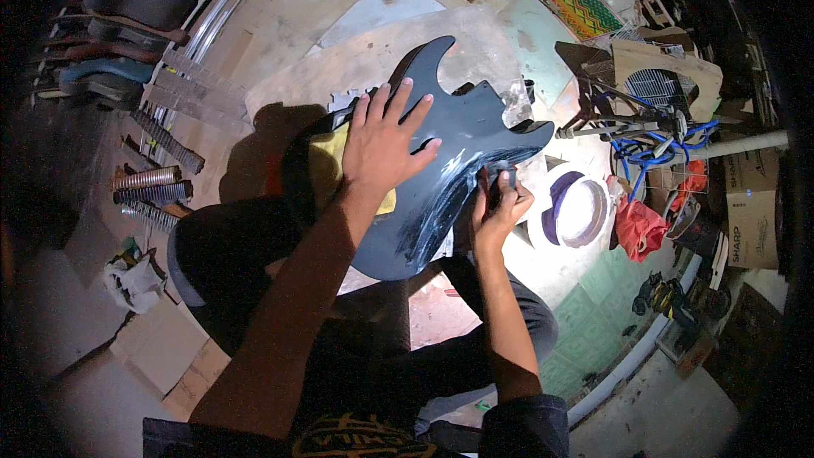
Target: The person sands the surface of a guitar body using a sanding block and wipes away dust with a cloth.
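A dark grey-black electric guitar body [432, 144] with two pointed horns lies over my lap, its lower right side wet and shiny. Flat on its upper left face rests my left hand [386, 136], fingers spread, holding nothing. At the right edge of the body, my right hand [502, 208] pinches a small dark pad [507, 176], possibly folded sandpaper, against the wet contour. Most of the pad is hidden by the fingers. A yellow cloth [326, 165] sits at the left side of the body, partly covered by my left wrist.
Right of the body stands a white round bucket [538, 225], brightly lit. Beyond it are a coiled blue cable [653, 148], a red plastic bag [640, 229] and cardboard boxes [750, 203]. More dark guitar bodies [136, 0] line the far left. A crumpled white bag [136, 282] lies on the left floor.
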`<action>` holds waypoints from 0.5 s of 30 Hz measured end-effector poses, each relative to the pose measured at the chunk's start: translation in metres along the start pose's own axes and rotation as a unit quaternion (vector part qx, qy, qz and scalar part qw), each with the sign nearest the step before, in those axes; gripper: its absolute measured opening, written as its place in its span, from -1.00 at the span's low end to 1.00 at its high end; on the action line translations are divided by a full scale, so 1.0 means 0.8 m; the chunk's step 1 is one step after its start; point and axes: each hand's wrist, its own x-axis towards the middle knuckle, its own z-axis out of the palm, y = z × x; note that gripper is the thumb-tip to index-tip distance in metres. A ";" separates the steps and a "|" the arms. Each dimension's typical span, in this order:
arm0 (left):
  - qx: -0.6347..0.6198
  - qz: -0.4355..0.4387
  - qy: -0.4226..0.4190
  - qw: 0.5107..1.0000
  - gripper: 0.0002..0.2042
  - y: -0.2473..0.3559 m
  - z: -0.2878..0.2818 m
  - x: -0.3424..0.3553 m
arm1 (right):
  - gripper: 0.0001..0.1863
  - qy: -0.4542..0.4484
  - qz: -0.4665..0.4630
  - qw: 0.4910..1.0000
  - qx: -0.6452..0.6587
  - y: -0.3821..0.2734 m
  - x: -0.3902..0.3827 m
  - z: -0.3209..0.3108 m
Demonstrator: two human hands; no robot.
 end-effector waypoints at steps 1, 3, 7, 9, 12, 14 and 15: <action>0.004 -0.006 -0.001 1.000 -0.38 -0.004 -0.002 -0.001 | -0.53 -0.027 0.003 0.999 -0.022 -0.004 0.002 0.000; 0.004 -0.006 -0.001 1.000 -0.38 -0.005 -0.003 -0.003 | -0.54 -0.075 -0.266 0.908 -0.315 0.001 0.047 -0.020; 0.008 -0.003 -0.009 1.000 -0.37 -0.001 -0.001 -0.006 | -0.60 0.016 -0.201 0.930 -0.308 0.021 0.028 -0.016; 0.007 0.001 -0.011 1.000 -0.36 0.001 -0.001 0.002 | -0.62 -0.035 -0.123 0.984 -0.128 0.036 0.011 -0.019; 0.008 -0.005 -0.011 1.000 -0.36 -0.007 -0.004 -0.005 | -0.57 -0.058 -0.267 0.897 -0.348 -0.018 0.060 -0.021; -0.001 0.000 0.001 1.000 -0.36 0.001 -0.002 0.000 | -0.60 0.044 -0.234 0.914 -0.328 -0.011 0.044 -0.010; -0.001 0.003 -0.005 1.000 -0.35 0.004 0.000 -0.001 | -0.61 0.045 -0.109 0.980 -0.161 0.019 0.031 -0.019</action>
